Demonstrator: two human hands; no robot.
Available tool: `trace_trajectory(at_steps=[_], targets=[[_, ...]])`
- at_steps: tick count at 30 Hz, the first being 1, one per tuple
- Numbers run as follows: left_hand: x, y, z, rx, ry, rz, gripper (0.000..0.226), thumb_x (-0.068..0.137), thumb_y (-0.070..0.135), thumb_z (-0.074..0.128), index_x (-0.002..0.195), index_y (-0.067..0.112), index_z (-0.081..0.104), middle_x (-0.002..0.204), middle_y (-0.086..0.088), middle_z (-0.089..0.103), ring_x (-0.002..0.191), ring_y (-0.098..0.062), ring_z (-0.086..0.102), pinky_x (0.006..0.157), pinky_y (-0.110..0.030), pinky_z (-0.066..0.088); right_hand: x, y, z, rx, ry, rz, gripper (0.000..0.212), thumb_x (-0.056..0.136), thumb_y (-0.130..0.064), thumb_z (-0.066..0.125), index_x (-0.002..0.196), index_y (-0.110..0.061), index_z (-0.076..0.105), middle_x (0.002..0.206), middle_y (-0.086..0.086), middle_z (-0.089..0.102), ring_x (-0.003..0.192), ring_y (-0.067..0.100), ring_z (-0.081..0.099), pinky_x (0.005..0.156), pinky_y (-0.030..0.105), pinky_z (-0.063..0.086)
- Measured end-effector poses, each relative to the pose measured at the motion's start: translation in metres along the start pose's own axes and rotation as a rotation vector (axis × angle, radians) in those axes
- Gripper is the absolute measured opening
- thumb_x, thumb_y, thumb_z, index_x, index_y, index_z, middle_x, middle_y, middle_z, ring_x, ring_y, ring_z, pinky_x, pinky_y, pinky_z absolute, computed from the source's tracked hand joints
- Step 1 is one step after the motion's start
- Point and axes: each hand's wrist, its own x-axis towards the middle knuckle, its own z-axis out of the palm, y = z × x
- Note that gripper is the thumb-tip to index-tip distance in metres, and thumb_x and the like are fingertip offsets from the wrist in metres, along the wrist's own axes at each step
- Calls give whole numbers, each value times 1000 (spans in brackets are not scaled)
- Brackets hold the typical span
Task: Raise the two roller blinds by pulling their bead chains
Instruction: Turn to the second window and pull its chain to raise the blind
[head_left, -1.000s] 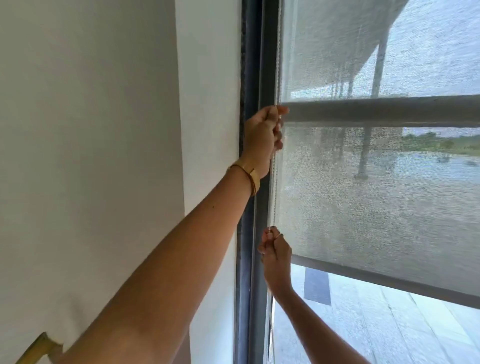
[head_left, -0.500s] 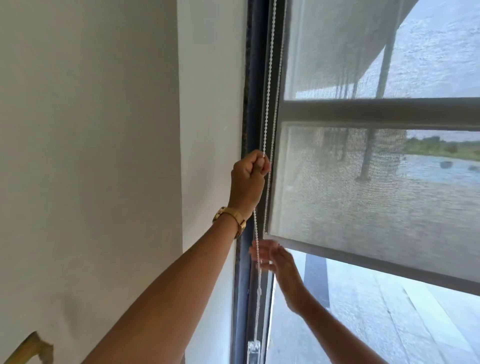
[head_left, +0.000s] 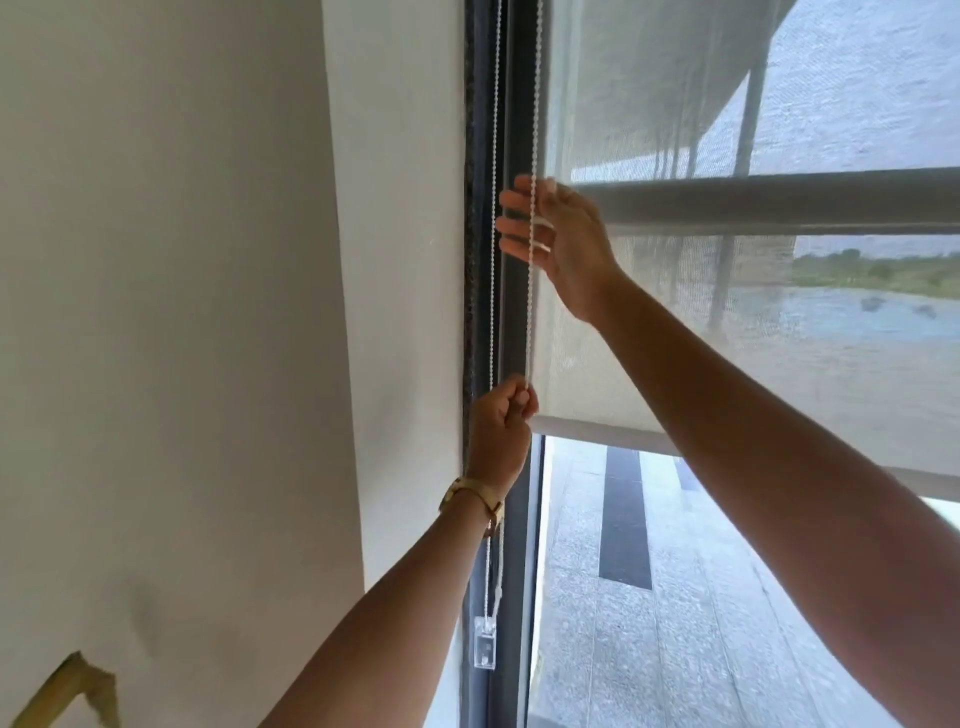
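bead chain (head_left: 531, 291) hangs as a white loop of two strands along the dark window frame (head_left: 514, 322), left edge of the window. right strand runs down from the top of view, passes across the right hand (head_left: 558, 239), then ends in the left hand (head_left: 501, 431). left strand (head_left: 492, 260) hangs free just beside it and goes down behind the left wrist to a clear plastic chain holder (head_left: 485, 643) fixed low on the frame.

left hand: closed in a fist around the right strand, low, level with the blind's bottom bar (head_left: 587, 428). gold watch (head_left: 475, 501) on that wrist.

right hand: higher up, at the level of the window's horizontal crossbar (head_left: 779, 202). fingers loosely curled and slightly spread, chain lying across them; can't tell if it's actually clamped.

roller blind (head_left: 779, 338): translucent mesh, covering the upper part of the window, bottom bar partway up, bare glass below showing paved ground outside (head_left: 675, 597). only one blind in view.

white wall (head_left: 182, 312) left of the frame. yellowish object (head_left: 67, 691) at bottom left corner, can't identify.
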Motion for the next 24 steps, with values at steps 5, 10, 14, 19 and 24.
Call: trace_trajectory(at_steps=[5,10,14,19,24], targets=[[-31,-30,-17,68,20,-84,28,93,-8,33,69,-5,49,61,-8,46,61,-11,44,64,-19,38,17,-30,13,38,22,69,26,100,-17,37,96,-5,60,81,5,62,67,16,62,69,30,56],[-54,-31,-17,97,-30,-142,25,88,-12,32,68,-6,45,63,-19,44,62,-18,41,63,-28,36,3,-13,27,-143,96,20,41,96,-4,23,71,-15,53,56,-3,40,40,5,30,39,20,21],[-48,-25,-22,96,-219,-209,29,95,0,33,74,2,54,64,-10,55,54,-16,54,50,-22,46,-15,-6,21,-99,144,-158,39,78,10,19,63,-18,41,59,-1,35,47,5,29,46,25,16],[-15,-4,-35,173,-476,-253,29,97,0,35,115,1,59,119,-19,65,103,-17,62,90,-23,50,-33,-7,12,-36,113,-290,35,78,11,20,65,-16,37,59,1,31,47,4,28,42,19,18],[37,50,-41,-32,-268,-216,38,102,23,33,133,7,48,125,-16,61,107,-26,60,88,-34,52,-50,16,-4,-93,175,-300,32,80,11,23,65,-14,38,59,0,33,50,7,29,46,26,16]])
